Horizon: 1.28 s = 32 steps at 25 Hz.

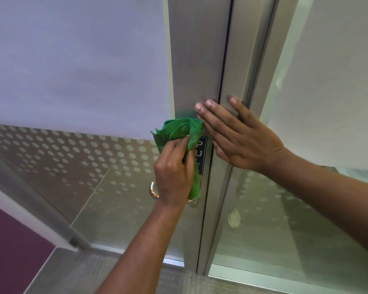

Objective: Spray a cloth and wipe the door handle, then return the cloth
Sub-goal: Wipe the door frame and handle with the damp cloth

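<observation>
A green cloth [180, 130] is bunched in my left hand [173, 172], which presses it against the metal door stile over the handle. Only the handle's shiny curved end [153, 190] shows left of my wrist; the rest is hidden by hand and cloth. My right hand [236, 134] lies flat with fingers spread on the door frame [198, 60], just right of the cloth and above a blue "PULL" sign [202, 143]. No spray bottle is in view.
The door has a frosted glass panel [72, 60] with a dotted band below. A second glass panel [327, 81] stands to the right of the frame. Grey carpet [98, 272] and a metal threshold lie at the bottom.
</observation>
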Motion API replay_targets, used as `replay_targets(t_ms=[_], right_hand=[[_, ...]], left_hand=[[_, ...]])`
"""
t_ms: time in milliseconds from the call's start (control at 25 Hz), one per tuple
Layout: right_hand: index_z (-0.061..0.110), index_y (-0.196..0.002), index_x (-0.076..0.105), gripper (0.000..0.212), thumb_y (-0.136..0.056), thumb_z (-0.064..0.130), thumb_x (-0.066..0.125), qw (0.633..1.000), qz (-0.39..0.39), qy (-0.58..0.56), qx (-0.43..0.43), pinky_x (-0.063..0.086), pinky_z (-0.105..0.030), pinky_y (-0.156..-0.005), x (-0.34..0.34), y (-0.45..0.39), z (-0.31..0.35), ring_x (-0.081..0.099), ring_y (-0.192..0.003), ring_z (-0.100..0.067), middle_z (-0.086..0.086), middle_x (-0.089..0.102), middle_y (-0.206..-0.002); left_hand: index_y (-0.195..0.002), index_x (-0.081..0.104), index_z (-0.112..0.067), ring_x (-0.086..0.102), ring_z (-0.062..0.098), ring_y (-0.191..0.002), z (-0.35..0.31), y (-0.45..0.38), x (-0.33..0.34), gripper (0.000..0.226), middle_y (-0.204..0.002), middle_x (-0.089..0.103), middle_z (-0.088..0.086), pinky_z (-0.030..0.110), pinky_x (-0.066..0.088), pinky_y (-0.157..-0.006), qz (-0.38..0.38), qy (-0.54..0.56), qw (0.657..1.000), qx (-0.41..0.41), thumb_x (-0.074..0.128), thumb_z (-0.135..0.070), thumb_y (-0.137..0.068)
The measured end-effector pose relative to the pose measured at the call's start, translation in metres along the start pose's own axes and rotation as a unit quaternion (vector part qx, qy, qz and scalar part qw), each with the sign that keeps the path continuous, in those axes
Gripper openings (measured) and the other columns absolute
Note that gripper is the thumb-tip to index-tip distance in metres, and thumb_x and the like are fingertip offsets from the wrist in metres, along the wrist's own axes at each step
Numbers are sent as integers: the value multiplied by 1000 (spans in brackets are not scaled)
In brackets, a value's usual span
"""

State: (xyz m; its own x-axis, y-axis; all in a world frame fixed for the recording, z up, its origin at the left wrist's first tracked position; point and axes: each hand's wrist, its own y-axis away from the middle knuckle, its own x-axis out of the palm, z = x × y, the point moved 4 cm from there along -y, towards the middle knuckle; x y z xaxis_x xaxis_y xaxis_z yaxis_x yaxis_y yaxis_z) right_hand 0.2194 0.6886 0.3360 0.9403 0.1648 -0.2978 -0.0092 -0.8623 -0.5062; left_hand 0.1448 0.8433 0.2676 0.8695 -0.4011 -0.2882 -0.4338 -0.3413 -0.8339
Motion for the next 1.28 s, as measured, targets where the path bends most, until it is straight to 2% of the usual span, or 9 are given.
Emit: replay_targets(t_ms=[160, 280, 440, 560, 760, 880, 1040, 1160, 1280], right_hand=[[-5, -166, 29, 69, -109, 34, 35, 1000, -2, 16, 0, 28, -56, -127, -1, 0, 0, 33, -160, -35, -21, 31, -173], [-5, -166, 29, 70, -109, 34, 35, 1000, -2, 22, 1, 29, -55, -127, -2, 0, -1, 33, -160, -36, -22, 31, -173], [-5, -167, 26, 71, -109, 34, 34, 999, 1, 34, -2, 26, -55, -128, -3, -1, -1, 31, -160, -35, -21, 29, -174], [-6, -167, 25, 72, -108, 35, 36, 999, 5, 34, -2, 24, -55, -129, -2, -2, -1, 30, -161, -35, -21, 27, -175], [-5, -167, 25, 72, -109, 36, 35, 999, 10, 30, -5, 24, -55, -129, 0, -1, 0, 29, -161, -35, -21, 26, -175], [-6, -168, 23, 72, -109, 37, 33, 999, 12, 30, -2, 23, -55, -129, -1, 0, 0, 28, -162, -35, -21, 25, -175], [-6, -167, 23, 73, -110, 38, 32, 999, 12, 37, -6, 21, -55, -130, -1, -1, -1, 27, -162, -36, -22, 24, -175], [-6, -167, 23, 73, -109, 37, 33, 999, 9, 37, -8, 24, -54, -129, -1, -2, -1, 28, -161, -36, -22, 25, -175], [-6, -167, 24, 72, -109, 36, 32, 999, 8, 30, -7, 26, -55, -129, -1, -2, 0, 29, -161, -35, -22, 26, -174]], left_hand=[[-114, 78, -6, 70, 20, -89, 12, 32, 4, 28, -100, 78, 10, 29, 54, -79, 42, 1, 996, -80, 76, -5, -87], [-114, 79, -8, 74, 23, -85, 11, 34, 3, 27, -100, 79, 8, 34, 57, -77, 67, 1, 994, -91, 76, -6, -87], [-112, 78, -5, 74, 22, -90, -5, -6, -5, 24, -101, 78, 8, 34, 59, -81, 17, 29, 997, -71, 74, -3, -88], [-113, 78, -6, 73, 20, -90, -5, -7, -4, 25, -101, 78, 6, 34, 60, -81, -12, 46, 992, -119, 73, -4, -88], [-107, 81, -12, 73, 18, -85, 13, 34, 5, 21, -96, 80, 0, 44, 61, -77, 11, 66, 967, -247, 74, -13, -87], [-106, 81, -12, 72, 17, -82, 8, 31, 1, 20, -94, 80, 0, 43, 61, -75, 29, 60, 969, -236, 75, -15, -87], [-103, 81, -12, 73, 16, -81, -5, -11, -9, 16, -91, 80, -2, 37, 61, -75, -14, 65, 980, -187, 75, -15, -89], [-98, 81, -18, 74, 16, -79, 5, -4, -4, 10, -86, 79, -7, 41, 61, -75, -26, 110, 963, -245, 76, -21, -89], [-97, 80, -20, 74, 19, -77, 21, 29, 4, 11, -85, 79, -6, 45, 61, -73, -2, 111, 948, -300, 76, -22, -86]])
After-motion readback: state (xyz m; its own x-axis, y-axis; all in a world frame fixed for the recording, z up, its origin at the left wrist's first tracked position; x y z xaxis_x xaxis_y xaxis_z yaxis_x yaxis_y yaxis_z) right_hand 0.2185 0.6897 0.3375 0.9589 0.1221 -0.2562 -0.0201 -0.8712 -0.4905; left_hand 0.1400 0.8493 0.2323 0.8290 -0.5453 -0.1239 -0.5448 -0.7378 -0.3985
